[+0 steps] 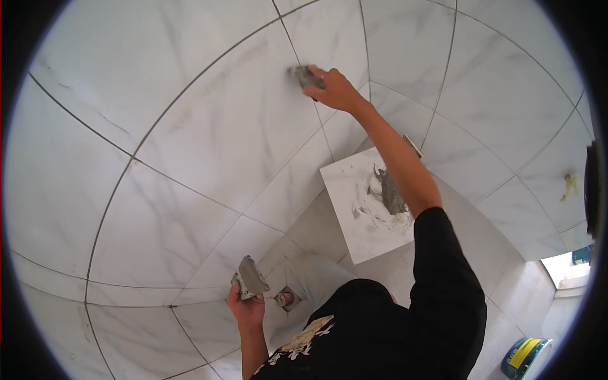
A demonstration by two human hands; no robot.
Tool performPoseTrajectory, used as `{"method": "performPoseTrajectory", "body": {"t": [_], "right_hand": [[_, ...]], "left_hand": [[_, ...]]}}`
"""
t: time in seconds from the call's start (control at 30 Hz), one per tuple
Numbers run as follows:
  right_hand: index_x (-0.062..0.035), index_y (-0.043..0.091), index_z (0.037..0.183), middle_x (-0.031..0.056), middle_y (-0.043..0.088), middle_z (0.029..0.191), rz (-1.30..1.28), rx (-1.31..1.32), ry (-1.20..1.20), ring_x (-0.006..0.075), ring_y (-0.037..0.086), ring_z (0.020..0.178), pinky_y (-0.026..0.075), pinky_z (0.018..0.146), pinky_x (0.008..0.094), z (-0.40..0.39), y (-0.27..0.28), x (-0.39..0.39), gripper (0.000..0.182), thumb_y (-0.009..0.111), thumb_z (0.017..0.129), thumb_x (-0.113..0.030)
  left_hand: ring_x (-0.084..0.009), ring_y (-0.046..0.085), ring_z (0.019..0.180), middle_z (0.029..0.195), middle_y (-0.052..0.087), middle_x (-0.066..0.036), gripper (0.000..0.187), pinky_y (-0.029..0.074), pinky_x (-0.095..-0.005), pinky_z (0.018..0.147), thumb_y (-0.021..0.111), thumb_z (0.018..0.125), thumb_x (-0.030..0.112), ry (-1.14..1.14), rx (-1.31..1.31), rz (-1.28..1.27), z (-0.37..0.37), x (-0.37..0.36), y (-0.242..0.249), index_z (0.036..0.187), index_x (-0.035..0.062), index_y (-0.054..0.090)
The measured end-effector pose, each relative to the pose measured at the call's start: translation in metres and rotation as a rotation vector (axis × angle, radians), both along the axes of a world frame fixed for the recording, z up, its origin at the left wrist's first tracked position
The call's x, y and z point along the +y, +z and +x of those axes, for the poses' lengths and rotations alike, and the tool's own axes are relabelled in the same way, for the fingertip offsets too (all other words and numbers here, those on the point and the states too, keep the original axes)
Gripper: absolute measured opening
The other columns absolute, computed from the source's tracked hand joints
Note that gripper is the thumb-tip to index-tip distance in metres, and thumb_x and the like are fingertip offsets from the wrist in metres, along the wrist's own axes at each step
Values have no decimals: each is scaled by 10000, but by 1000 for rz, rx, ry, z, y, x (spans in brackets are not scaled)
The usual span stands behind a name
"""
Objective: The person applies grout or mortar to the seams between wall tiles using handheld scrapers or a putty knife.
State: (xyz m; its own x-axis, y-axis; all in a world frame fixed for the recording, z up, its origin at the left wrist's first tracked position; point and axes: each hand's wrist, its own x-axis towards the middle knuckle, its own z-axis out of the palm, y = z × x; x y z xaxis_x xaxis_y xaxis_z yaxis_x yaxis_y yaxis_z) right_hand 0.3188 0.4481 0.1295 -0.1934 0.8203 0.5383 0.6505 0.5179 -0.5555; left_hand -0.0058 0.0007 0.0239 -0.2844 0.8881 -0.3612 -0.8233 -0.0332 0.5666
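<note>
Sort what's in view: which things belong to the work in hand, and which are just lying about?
In use: right hand and its smeared tool, left hand and its coated plate, grey paste, white board, tiled wall.

Apparently lying about: tub, yellowish scrap.

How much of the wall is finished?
The tiles are up, so that looks done. Now the right hand holds something grey and pasty at a line between tiles, and the left hand holds a tool with grey paste on it. More paste sits on the white board, so there's probably more to do. I can't tell which lines are filled.
</note>
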Motion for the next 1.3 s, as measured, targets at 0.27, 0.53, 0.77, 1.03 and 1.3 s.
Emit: {"method": "performPoseTrajectory", "body": {"t": [0.27, 0.53, 0.77, 1.03, 1.3], "right_hand": [[91, 274, 1316, 319, 613, 949, -47, 627, -250, 289, 684, 788, 568, 557, 367, -107, 54, -5, 869, 691, 776, -447], [-216, 524, 1376, 197, 516, 1059, 226, 172, -50, 340, 611, 957, 516, 836, 402, 3, 82, 9, 659, 715, 794, -458], [-258, 541, 1347, 169, 498, 1074, 85, 62, -62, 332, 601, 966, 524, 816, 408, -8, -25, 8, 672, 756, 714, -327], [75, 419, 1302, 173, 654, 847, -307, 772, 35, 216, 657, 666, 538, 593, 322, -22, 3, -26, 781, 732, 804, -440], [39, 434, 1282, 256, 652, 947, -664, 652, 124, 358, 651, 968, 505, 842, 502, -70, 14, -64, 837, 747, 743, -520]], "left_hand": [[-206, 703, 935, 1134, 691, -66, 312, 621, -339, 654, 521, 958, 255, 21, -71, -33, 8, -31, -19, 1219, 107, 609], [-183, 699, 940, 1137, 693, -28, 308, 602, -325, 610, 515, 959, 260, 65, -83, -87, 13, -31, -9, 1220, 123, 606], [-180, 693, 937, 1147, 682, -32, 314, 596, -315, 610, 517, 958, 277, 138, -35, -111, 0, -26, -17, 1220, 124, 599], [-179, 694, 927, 1143, 685, -32, 315, 590, -312, 611, 528, 957, 267, 108, 9, -108, 5, -28, -10, 1224, 112, 593], [-192, 699, 936, 1158, 683, -48, 314, 607, -331, 633, 524, 959, 272, 89, -50, -63, 7, -42, -24, 1216, 112, 605]]}}
